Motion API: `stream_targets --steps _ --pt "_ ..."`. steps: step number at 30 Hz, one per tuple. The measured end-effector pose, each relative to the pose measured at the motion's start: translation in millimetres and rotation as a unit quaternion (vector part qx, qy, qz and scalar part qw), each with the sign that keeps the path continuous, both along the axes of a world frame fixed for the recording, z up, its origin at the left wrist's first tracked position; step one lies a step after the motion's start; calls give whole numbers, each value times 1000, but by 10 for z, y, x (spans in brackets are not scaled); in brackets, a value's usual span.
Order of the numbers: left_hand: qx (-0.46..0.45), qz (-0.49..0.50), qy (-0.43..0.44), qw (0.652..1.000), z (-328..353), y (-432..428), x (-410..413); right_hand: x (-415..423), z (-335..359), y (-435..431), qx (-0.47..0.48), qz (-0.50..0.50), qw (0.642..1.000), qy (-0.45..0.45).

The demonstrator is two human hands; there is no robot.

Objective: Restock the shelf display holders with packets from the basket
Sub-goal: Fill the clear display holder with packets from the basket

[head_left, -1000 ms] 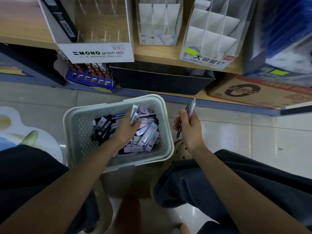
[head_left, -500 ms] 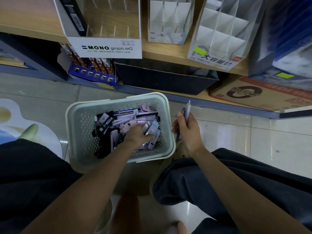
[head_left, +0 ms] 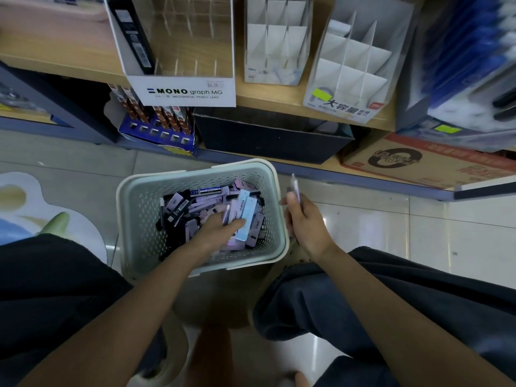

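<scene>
The white display holder [head_left: 181, 90] on the upper shelf carries "MONO graph MG" in bold black print across its front panel, with a smaller line beneath reading "MECHANICAL PENCIL LEAD". A small price sticker [head_left: 215, 84] at that panel's top right shows digits ending in "14"; the rest is too blurred to read. The middle divider holder [head_left: 272, 74] has a tiny "deli" mark at its lower left. The right-hand divider holder [head_left: 346, 104] bears the large black characters "大容量". The cardboard box [head_left: 418, 163] on the lower shelf shows a round black logo and red print, both illegible.
</scene>
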State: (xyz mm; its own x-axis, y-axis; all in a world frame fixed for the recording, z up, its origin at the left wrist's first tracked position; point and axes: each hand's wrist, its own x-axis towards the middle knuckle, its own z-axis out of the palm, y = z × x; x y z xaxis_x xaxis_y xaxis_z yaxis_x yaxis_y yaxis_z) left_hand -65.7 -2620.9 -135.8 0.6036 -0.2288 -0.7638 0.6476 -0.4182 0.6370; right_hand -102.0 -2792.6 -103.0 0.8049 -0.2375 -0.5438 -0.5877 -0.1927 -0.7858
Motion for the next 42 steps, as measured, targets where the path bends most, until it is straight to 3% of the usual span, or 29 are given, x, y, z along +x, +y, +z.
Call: stream_targets --steps 5,11,20,27,34,42 --pt "-99 107 -16 989 469 -119 -71 15 237 202 34 44 998 0" --pt "-144 129 -127 973 878 -214 -124 33 654 358 88 35 993 -67" --pt "-224 171 -135 950 1295 -89 -300 -138 1238 434 103 30 980 -169" --pt "-222 191 -133 947 1627 6 -347 -195 1399 512 78 24 972 -222" --pt "-138 224 -197 944 1823 -12 -237 -224 1471 512 68 48 969 -232" --pt "-167 189 -205 946 1931 -293 -161 -182 1604 338 5 0 968 -249"
